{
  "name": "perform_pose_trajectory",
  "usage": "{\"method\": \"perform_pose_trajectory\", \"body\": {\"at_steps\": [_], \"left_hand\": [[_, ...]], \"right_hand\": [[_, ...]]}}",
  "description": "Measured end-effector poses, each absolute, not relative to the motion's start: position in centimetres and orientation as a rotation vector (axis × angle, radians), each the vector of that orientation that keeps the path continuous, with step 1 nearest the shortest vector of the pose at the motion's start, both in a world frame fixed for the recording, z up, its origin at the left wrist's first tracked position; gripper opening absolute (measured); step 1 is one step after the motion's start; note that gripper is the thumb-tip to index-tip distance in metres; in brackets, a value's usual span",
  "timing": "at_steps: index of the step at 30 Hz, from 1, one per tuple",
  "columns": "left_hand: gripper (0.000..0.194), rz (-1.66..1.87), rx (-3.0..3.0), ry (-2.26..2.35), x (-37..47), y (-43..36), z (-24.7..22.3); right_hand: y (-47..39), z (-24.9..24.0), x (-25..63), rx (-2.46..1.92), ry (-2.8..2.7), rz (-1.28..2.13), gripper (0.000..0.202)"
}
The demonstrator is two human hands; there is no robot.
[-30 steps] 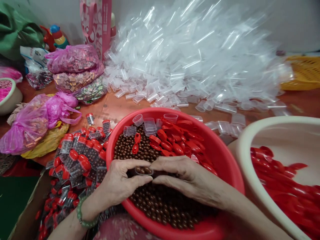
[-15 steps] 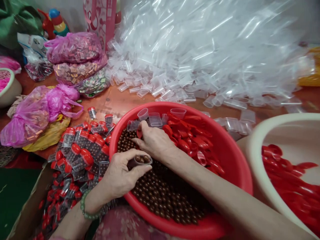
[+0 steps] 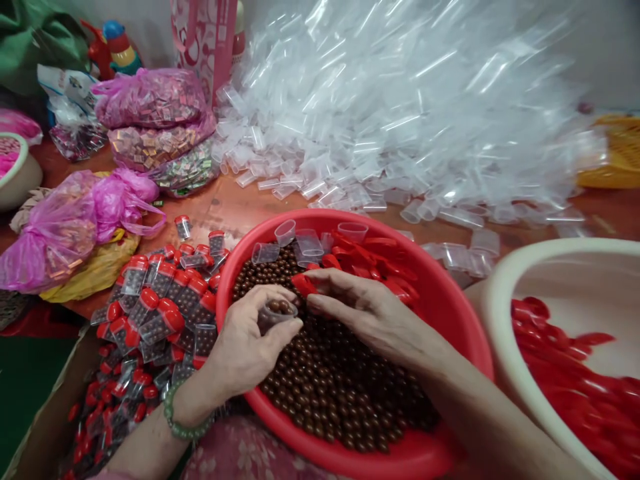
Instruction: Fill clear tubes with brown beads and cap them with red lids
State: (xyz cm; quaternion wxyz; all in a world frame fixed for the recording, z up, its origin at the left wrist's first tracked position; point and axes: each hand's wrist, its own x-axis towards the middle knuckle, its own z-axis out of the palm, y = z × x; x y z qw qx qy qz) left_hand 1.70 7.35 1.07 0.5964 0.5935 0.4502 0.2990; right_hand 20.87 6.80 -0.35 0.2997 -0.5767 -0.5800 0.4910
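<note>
Evidently the small clear-plastic oval tube (image 3: 273, 323), glossy brown balls (image 3: 281, 307) at its mouth, is gripped between the left hand's (image 3: 250, 343) thumb and fingers, over the round red plastic tub (image 3: 450, 307). It lies just below and left of the glossy red plastic cap (image 3: 303, 285) pinched by the right hand (image 3: 370, 312). Its mouth tips upward and right, long axis slanting from the palm (the base is hidden).

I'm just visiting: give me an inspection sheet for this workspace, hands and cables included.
Surface: reddish-brown tabletop, partly covered.
Job's things: red basin with brown balls, red caps, clear containers; filled, red-capped containers heaped at left.
Clutter: pink plastic bags; mound of clear tubes behind.
Hands: left hand holds an open container with balls; right hand holds a red piece.
Cables: nothing seen.
Surroundings: pale wall; white basin at right.
</note>
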Motion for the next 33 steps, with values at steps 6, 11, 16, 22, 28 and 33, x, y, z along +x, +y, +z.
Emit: {"method": "perform_pose_trajectory", "body": {"at_steps": [6,11,16,22,28,33], "left_hand": [[0.012,0.785,1.208,1.077,3.1,7.4,0.7],[0.015,0.802,1.062,1.086,3.4,7.0,0.8],[0.025,0.738,0.929,1.035,3.8,6.6,0.7],[0.029,0.774,0.902,1.046,3.7,6.8,0.8],[0.019,0.729,0.985,1.039,4.0,6.8,0.7],[0.027,0.687,0.882,0.961,4.4,6.7,0.8]], "right_hand": [[4.5,0.6,20.1,-1.449,-1.629,1.177,0.028],[2.8,1.1,20.3,-1.45,-1.7,1.054,0.027],[1.7,-0.1,20.4,-1.457,-1.638,0.872,0.027],[0.9,-0.8,20.2,-1.504,-1.439,0.916,0.026],[0.8,0.0,20.7,-1.574,-1.226,0.894,0.024],[1.3,0.5,20.3,-1.483,-1.675,0.574,0.012]]}}
